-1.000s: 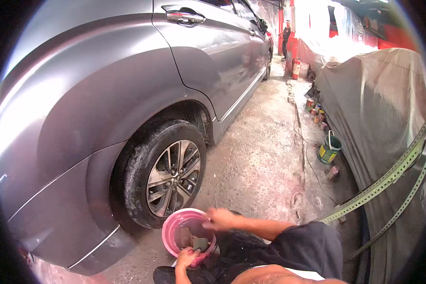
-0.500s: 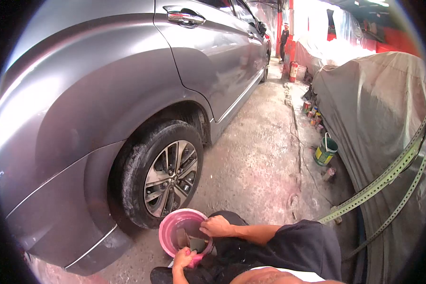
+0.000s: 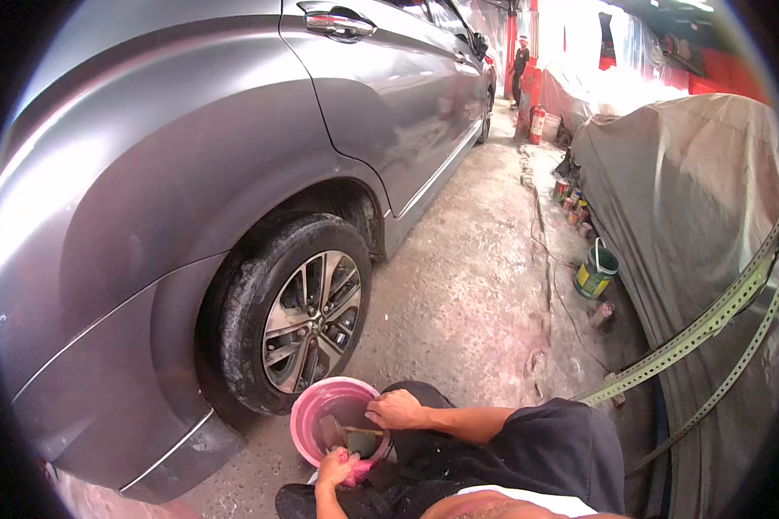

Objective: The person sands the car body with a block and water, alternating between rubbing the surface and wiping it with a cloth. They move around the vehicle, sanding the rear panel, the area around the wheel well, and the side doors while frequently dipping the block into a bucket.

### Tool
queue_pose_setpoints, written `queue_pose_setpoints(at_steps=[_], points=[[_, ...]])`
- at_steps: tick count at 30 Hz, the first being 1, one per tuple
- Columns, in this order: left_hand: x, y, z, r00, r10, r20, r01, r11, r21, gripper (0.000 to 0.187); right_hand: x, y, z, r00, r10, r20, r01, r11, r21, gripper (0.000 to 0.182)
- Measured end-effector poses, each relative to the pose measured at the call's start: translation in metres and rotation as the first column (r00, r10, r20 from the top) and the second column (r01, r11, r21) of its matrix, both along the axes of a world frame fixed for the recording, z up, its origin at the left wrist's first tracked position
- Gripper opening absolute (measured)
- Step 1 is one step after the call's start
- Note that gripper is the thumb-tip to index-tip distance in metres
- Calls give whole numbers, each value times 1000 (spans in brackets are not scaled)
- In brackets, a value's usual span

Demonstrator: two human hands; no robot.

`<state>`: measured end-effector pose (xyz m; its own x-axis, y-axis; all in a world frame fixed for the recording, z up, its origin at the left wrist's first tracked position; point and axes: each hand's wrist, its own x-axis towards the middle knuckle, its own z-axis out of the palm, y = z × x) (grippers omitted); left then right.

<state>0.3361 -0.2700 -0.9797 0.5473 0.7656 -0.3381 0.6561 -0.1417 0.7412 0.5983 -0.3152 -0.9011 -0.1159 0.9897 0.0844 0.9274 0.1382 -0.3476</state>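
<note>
A pink bucket (image 3: 301, 415) stands on the floor between my legs, beside the rear wheel (image 3: 313, 324) of a grey car. My left hand (image 3: 334, 468) is closed at its near rim, with a bright pink thing (image 3: 356, 472) showing at the fingers. Over the right side of the rim, my right hand (image 3: 398, 409) has its fingers curled together; I cannot tell what they hold. Below those fingers, a thin pale strip (image 3: 363, 431) crosses the inside of the bucket. A flat greyish-brown piece (image 3: 331, 430) leans inside, near my left hand.
The car's body (image 3: 130, 190) fills the left side. At right are a sheet-covered bulk (image 3: 666, 208), a perforated metal bar (image 3: 692, 342), a green pail (image 3: 595, 272) and several small cans (image 3: 573, 208). Farther back are a fire extinguisher (image 3: 537, 125) and a standing person (image 3: 519, 71).
My right hand has shifted slightly up, and the pale strip inside the bucket shows more plainly. My left hand stays at the near rim.
</note>
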Motion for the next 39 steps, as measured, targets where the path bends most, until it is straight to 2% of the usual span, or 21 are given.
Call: queue_pose_setpoints(at_steps=[3,5,9,12,15,17,18,21,23,25,26,30,32,38,39], points=[[0,-2,3,999,11,44,-10,1000,-17,39,-1,-2,-1,1000,1,-28,1,999,49,32],[1,-3,13,1000,-6,1,6,1000,-2,40,0,-1,-3,1000,12,-22,-11,999,48,32],[0,2,-5,998,-28,-61,30,998,46,44,0,1,-6,1000,12,2,-12,999,48,32],[-2,-1,-4,1000,-2,-12,2,1000,9,44,-2,-2,0,1000,-22,10,22,1000,-3,32],[-2,-1,-1,1000,1,-19,-2,1000,-25,44,-1,-1,-5,1000,13,-23,-11,998,65,33],[-1,0,-1,1000,-11,8,10,999,31,45,0,-1,-3,999,8,-31,-5,997,79,33],[1,-1,8,999,-17,-52,17,1000,-2,45,2,0,-1,1000,21,-11,-20,999,37,32],[0,-1,7,1000,-1,-29,1,1000,5,46,1,0,-2,1000,19,-23,-17,998,55,32],[-1,-2,4,998,-17,-56,18,1000,13,46,1,1,-3,1000,9,-12,-9,1000,9,31],[0,-1,8,999,-22,-31,22,999,23,47,1,-3,7,991,-16,-135,29,995,97,31],[-2,1,-10,999,-11,36,10,1000,27,46,3,-1,6,986,-46,-159,57,997,61,32],[0,1,-3,999,-2,48,3,1000,-18,45,6,-1,4,984,-39,-177,45,998,33,31],[2,-1,11,999,1,-34,-3,998,-59,43,4,-1,7,995,-16,-96,15,1000,-9,31],[-3,3,-18,999,6,36,-6,1000,9,46,5,1,3,993,-5,-115,4,1000,-9,31],[-5,-2,-10,999,9,35,-9,1000,12,46,1,-2,2,993,-2,-115,1,1000,-7,31]])
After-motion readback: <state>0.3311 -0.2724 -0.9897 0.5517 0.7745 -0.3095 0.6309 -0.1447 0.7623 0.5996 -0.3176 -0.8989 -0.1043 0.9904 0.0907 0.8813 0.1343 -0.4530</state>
